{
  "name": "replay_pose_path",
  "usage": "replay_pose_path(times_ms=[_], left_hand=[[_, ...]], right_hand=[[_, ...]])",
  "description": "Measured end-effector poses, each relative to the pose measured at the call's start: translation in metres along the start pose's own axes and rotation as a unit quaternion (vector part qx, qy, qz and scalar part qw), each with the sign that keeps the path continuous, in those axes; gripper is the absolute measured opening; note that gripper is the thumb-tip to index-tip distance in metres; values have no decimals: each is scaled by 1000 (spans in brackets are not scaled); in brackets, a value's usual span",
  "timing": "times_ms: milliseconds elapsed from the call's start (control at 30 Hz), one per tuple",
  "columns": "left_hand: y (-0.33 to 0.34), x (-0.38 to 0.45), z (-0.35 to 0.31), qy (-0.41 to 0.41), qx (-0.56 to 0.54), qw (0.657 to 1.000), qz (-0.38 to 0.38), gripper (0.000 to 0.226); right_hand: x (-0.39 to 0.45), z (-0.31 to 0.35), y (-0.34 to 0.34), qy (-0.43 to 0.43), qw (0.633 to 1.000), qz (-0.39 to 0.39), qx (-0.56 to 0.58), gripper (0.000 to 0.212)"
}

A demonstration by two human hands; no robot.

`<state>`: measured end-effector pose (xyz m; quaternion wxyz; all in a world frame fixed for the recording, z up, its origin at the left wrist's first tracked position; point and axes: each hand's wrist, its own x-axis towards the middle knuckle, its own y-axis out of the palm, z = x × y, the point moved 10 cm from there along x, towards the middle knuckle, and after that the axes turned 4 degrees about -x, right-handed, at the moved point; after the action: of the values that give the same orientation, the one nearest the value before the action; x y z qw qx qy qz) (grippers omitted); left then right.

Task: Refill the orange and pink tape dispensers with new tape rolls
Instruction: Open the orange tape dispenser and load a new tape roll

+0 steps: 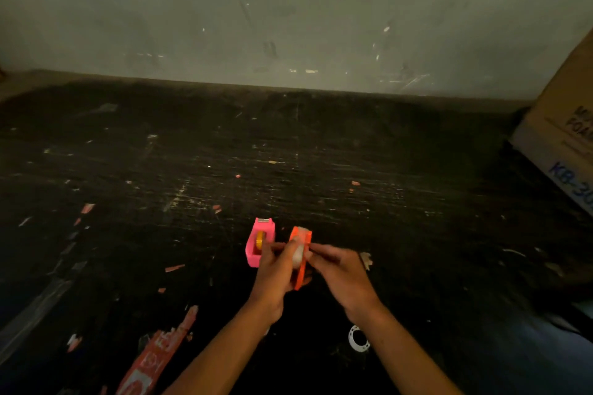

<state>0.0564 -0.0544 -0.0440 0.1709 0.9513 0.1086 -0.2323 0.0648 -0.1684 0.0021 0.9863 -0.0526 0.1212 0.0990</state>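
- Head view: 2 tape dispensers are seen near the middle of a dark, scratched desk, with a pale wall behind it and a cardboard box at the far right.
- The pink dispenser stands on the desk just left of the hands, and a yellowish tape roll is seated in its cradle; that half of the task is judged done.
- The orange dispenser is held up between both hands, tilted, with its cutter end pointing away.
- The left hand is curled around the dispenser's left side and appears to be closed on it.
- The right hand is nearly closed, its fingers pinched on a pale roll at the open top of the orange body; whether the roll is fully seated cannot be told through the blur.
- The step in hand is judged to be the loading of the orange dispenser.
- Next, the roll should be pressed squarely into the cradle and the free end drawn out to the cutter.
- A white ring, possibly a spent core, lies near the right forearm, well apart from the dispensers.
- Red tape scraps are stuck to the near left of the desk.
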Motion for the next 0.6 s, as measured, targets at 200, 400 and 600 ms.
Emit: replay_pose_path(times_ms=[200,400,600], left_hand=[[2,34,10,-10,110,993,-44,29],[12,62,10,2,177,984,-26,20],[15,69,5,34,219,975,-20,23]], right_hand=[[36,-23,-6,21,999,-11,-25,26],[70,-41,-11,29,998,-9,-63,27],[86,-43,-12,21,997,-20,-70,31]])
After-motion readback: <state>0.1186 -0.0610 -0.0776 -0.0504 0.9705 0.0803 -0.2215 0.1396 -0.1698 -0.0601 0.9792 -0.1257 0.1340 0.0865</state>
